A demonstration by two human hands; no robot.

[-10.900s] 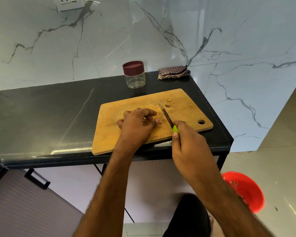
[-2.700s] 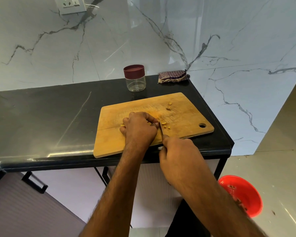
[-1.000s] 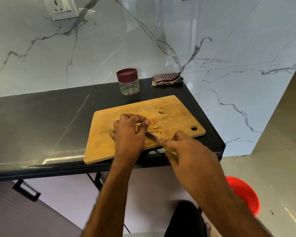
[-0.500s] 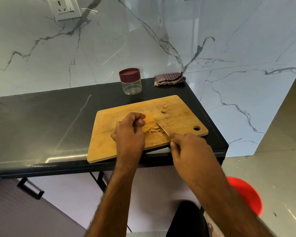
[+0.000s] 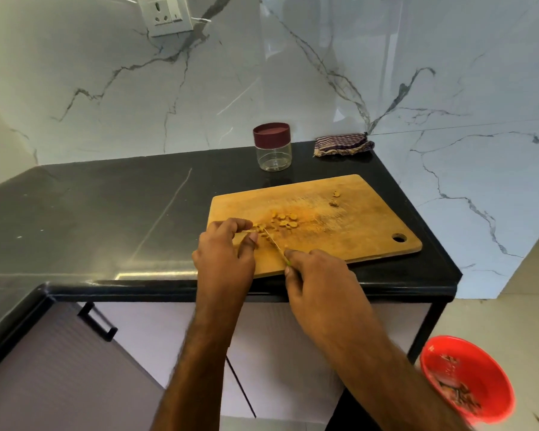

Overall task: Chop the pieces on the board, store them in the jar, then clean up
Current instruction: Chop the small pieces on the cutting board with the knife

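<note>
Lying near the middle of the wooden cutting board (image 5: 339,219), the chopped pieces (image 5: 282,221) are small, yellow-orange rounds and bits, gathered in a loose heap, with an orange stain spread across the scored wood around them. Two further bits (image 5: 335,199), one pale and one darker, sit apart toward the board's far right area. The left hand (image 5: 226,259) rests at the board's near left part, its fingertips pinching a thin yellowish piece just beside the heap. The right hand (image 5: 318,284) is clenched around the handle of a small knife (image 5: 274,244), only a sliver of green handle showing at the fingers; the slim blade points away from the person and to the left, its tip close to the left fingertips, and whether the edge touches the wood cannot be told. The board sits on a black countertop (image 5: 106,213), close to its front edge. Behind the board stands a clear jar (image 5: 273,150) with a maroon lid on, upright, nothing visible inside. A folded striped cloth (image 5: 343,144) lies to the jar's right against the marble wall. On the floor at lower right sits a red bowl (image 5: 467,381) holding dark scraps.
</note>
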